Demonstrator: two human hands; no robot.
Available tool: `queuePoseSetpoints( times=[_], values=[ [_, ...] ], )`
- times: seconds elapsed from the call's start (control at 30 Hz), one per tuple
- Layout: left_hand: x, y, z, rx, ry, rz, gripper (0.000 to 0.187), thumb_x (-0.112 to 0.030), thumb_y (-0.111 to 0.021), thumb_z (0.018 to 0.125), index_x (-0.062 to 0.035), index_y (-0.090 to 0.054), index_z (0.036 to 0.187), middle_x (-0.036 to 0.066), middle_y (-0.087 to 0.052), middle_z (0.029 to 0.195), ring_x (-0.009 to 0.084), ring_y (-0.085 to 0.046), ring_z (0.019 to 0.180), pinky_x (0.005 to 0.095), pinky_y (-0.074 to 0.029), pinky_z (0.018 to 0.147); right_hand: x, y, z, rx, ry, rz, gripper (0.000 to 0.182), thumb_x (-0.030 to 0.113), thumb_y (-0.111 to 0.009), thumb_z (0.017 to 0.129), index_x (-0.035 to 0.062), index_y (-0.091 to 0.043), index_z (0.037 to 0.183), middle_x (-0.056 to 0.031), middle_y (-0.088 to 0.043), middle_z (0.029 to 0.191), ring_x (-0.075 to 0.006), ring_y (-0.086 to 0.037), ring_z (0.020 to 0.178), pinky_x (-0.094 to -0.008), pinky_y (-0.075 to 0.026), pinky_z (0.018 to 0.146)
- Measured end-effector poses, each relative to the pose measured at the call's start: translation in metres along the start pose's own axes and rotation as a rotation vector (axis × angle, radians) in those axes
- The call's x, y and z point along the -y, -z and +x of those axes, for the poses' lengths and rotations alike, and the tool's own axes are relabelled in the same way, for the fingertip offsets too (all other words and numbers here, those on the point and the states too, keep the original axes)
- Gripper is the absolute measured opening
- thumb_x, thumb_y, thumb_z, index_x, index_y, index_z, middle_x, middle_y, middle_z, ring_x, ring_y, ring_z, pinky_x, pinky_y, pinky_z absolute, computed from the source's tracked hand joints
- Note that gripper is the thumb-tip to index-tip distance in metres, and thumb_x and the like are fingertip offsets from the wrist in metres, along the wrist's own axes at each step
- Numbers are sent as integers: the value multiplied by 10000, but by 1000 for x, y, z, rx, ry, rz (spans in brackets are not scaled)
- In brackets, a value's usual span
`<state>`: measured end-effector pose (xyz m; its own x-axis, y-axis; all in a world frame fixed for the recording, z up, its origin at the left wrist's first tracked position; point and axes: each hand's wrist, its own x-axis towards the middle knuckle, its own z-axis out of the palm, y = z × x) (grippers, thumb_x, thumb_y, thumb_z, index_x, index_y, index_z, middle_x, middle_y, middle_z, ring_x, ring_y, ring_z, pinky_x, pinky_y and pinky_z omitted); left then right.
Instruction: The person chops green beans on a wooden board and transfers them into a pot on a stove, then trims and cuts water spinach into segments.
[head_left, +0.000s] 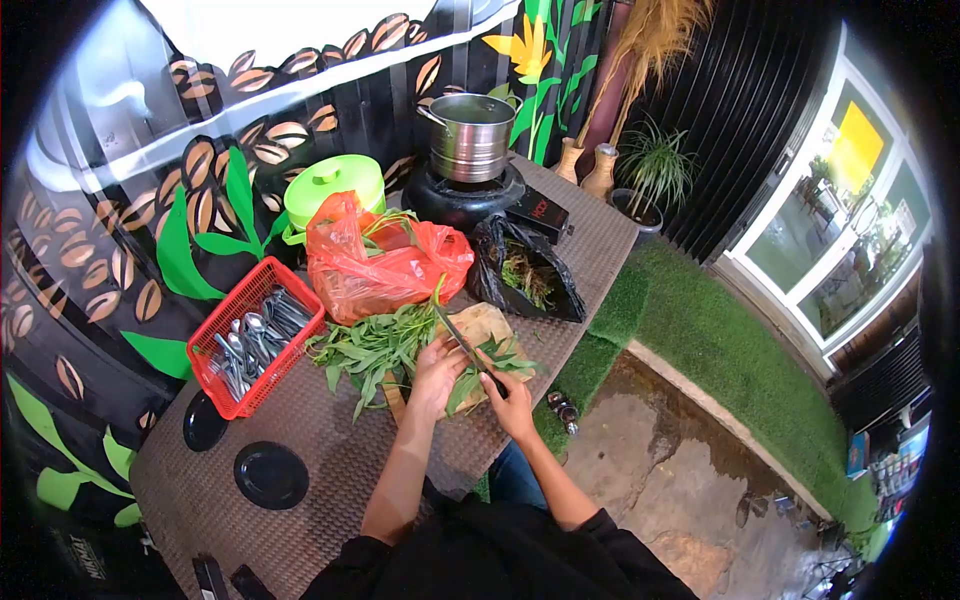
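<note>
My right hand (512,402) is closed round the dark handle of a knife (464,342), whose blade points away from me to the upper left. Close to the blade, my left hand (436,374) is closed on some leafy greens, its fingertips partly hidden. Under both hands lies a wooden cutting board (487,322) with green leaves (468,388) on it. A heap of long-leaved greens (385,345) spreads to the left of the board. Behind it stands a red plastic bag (372,268) with stems showing at its mouth.
A black bag (527,278) of plant scraps sits beyond the board. Farther back are a steel pot (468,140) on a black stove (465,196) and a green lidded container (335,188). To the left are a red basket (237,402) of cutlery and black plates (271,475).
</note>
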<state>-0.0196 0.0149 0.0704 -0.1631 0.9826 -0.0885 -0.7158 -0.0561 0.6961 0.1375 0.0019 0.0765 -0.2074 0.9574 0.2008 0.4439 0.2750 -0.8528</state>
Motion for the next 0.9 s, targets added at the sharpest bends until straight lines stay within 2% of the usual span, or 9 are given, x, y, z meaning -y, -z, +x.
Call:
queuePoseSetpoints(
  times=[0.1,0.33,0.5,0.53,0.63,0.67,0.73,0.83,0.9],
  values=[
    [11,0,0,-88,-94,11,490,71,-560,815,34,-384,1271,133,-527,1098,197,-574,963,288,-504,822,9,-8,-2,-173,96,-97,301,324,-596,846,80,-656,1012,-167,-646,796,-316,-634,737,-367,-488,670],
    [27,-6,4,-245,-186,32,496,69,-567,810,63,-376,1268,123,-538,1085,181,-565,975,263,-487,810,32,-15,-1,-188,30,-251,278,310,-587,846,163,-643,1074,-159,-643,800,-339,-616,705,-396,-489,612],
    [15,-16,-2,-322,-321,150,451,56,-559,833,39,-416,1261,82,-564,1040,140,-562,939,259,-485,817,3,-17,20,-397,-59,-117,289,303,-573,867,40,-663,946,-177,-638,775,-284,-625,672,-363,-469,633],
    [8,-17,-8,-275,-289,122,461,57,-561,834,16,-418,1270,84,-557,1036,141,-561,925,266,-493,820,-23,-19,36,-436,48,53,316,301,-556,888,1,-653,887,-124,-615,684,-192,-566,580,-320,-436,568],
    [5,-4,-10,-161,-184,95,473,56,-566,832,-4,-418,1277,87,-551,1028,149,-563,928,283,-503,819,-13,7,49,104,-517,720,338,323,-510,918,27,-641,819,6,-488,580,-79,-394,438,-249,-281,404],
    [6,-2,-9,-160,-183,95,473,56,-566,832,-4,-418,1277,87,-551,1028,149,-563,928,283,-503,819,-9,12,50,102,-517,720,338,323,-510,918,27,-641,819,6,-488,580,-79,-394,438,-249,-281,404],
    [5,-2,-8,-159,-204,111,497,49,-579,826,-19,-412,1289,96,-544,1036,157,-567,928,284,-508,805,-6,17,52,411,-631,806,335,374,-535,896,58,-634,849,21,-460,541,-59,-395,434,-226,-285,396],
    [4,-9,-10,-213,-245,88,518,40,-590,823,-15,-400,1301,88,-559,995,157,-579,911,277,-508,793,-1,13,57,309,-574,431,315,339,-478,930,42,-580,919,40,-357,530,-53,-316,415,-230,-230,375],
    [1,-13,-11,-225,-254,120,524,42,-596,819,-14,-401,1303,82,-566,964,157,-590,888,271,-511,778,-4,22,55,270,-535,485,308,324,-466,936,36,-573,925,37,-357,536,-52,-317,416,-227,-231,376]
  ],
)
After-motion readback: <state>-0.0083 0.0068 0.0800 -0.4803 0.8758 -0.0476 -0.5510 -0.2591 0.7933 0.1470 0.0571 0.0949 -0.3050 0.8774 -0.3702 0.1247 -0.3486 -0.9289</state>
